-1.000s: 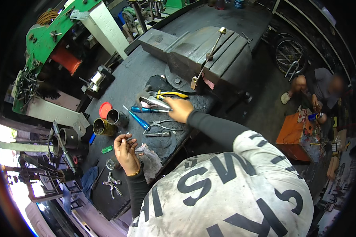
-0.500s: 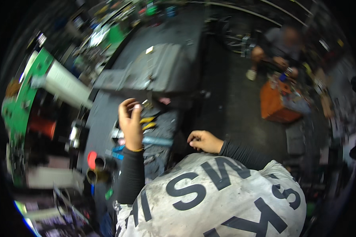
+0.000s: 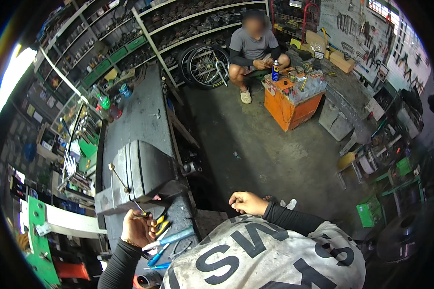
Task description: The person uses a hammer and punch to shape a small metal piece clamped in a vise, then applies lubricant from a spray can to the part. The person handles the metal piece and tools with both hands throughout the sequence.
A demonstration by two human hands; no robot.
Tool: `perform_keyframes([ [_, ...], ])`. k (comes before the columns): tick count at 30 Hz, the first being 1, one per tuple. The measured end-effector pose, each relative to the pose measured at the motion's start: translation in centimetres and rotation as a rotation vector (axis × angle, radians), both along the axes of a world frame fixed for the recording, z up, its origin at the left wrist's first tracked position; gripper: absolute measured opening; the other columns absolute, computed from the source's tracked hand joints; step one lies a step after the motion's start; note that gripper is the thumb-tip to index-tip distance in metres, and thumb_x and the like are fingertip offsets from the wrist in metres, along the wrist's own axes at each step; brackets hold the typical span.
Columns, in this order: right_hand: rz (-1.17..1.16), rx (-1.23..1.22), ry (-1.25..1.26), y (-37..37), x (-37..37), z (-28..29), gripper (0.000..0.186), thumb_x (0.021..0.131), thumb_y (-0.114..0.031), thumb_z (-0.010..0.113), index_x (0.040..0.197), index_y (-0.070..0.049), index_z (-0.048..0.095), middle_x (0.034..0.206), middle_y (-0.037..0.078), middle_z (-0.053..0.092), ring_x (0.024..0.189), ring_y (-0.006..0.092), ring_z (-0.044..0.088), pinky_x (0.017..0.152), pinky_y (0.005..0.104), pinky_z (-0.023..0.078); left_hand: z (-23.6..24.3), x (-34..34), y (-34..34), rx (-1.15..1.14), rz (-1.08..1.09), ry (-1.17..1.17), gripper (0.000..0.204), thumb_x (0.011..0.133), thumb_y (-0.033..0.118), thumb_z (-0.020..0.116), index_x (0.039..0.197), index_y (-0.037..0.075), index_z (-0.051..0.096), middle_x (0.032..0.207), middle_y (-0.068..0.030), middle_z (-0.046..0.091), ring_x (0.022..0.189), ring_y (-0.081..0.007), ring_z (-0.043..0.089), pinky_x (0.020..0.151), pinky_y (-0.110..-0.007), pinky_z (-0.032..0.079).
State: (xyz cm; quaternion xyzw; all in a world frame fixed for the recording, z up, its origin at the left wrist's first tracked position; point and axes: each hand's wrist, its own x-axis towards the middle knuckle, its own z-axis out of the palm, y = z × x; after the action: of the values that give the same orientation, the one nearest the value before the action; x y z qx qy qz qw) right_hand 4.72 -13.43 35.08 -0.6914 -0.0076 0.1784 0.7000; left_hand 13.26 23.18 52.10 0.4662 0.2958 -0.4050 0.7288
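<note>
My left hand (image 3: 138, 229) is over the near part of the workbench, palm partly turned up and fingers curled. Its fingertips close on a thin metal rod (image 3: 139, 206) with a dark end. Right beside those fingers lie yellow-handled pliers (image 3: 164, 227). Beyond the hand rests a large grey ridged housing (image 3: 142, 168), with a longer rod (image 3: 119, 179) with a brass-coloured end lying across it. My right hand (image 3: 249, 203) hovers in front of my body, its fingers loosely curled and nothing visible in them.
A light-blue bar-shaped tool (image 3: 176, 236) and blue-handled tools (image 3: 158, 256) lie on the dark workbench (image 3: 144, 108). Across the floor, a person (image 3: 253, 43) sits by an orange box (image 3: 289, 108) with a spray can (image 3: 276, 71) on top. Bicycle wheels (image 3: 207, 66) lean against shelves.
The view has swung upward and right, bringing the shelves and the seated person into fuller sight. My left hand has come down, its fingers now at the thin rod. The right hand stays curled.
</note>
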Motion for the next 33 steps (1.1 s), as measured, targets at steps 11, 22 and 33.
perform_keyframes([
  [11, 0.125, -0.058, 0.049, 0.5, 0.6, -0.7, 0.017, 0.09, -0.012, 0.059, 0.104, -0.002, 0.059, 0.077, 0.002, 0.06, 0.066, 0.0087, 0.054, 0.06, 0.025, 0.046, -9.3, -2.9, 2.2, -0.362, -0.007, -0.708, 0.034, 0.087, 0.014, 0.064, 0.114, 0.008, 0.046, 0.073, -0.0071, 0.053, 0.05, -0.021, 0.053, 0.04, -0.028, 0.042],
  [22, 0.203, -0.137, -0.051, 1.3, 0.9, -0.4, 0.021, 0.09, -0.016, 0.059, 0.106, -0.002, 0.058, 0.076, 0.003, 0.062, 0.065, 0.0102, 0.056, 0.059, 0.0273, 0.046, -8.0, -2.9, 1.8, 0.01, 0.041, -0.49, 0.017, 0.095, 0.026, 0.049, 0.098, 0.01, 0.053, 0.061, -0.0005, 0.043, 0.043, -0.0106, 0.034, 0.037, -0.022, 0.027],
  [33, 0.193, -0.121, -0.037, 1.1, 0.2, 0.5, 0.02, 0.09, -0.016, 0.06, 0.104, -0.003, 0.059, 0.077, 0.003, 0.062, 0.067, 0.0095, 0.055, 0.061, 0.0271, 0.046, 1.5, -1.9, 1.2, -0.129, 0.034, -0.102, 0.036, 0.096, 0.032, 0.045, 0.107, 0.0, 0.057, 0.055, 0.0044, 0.035, 0.039, -0.0068, 0.032, 0.034, -0.02, 0.025],
])
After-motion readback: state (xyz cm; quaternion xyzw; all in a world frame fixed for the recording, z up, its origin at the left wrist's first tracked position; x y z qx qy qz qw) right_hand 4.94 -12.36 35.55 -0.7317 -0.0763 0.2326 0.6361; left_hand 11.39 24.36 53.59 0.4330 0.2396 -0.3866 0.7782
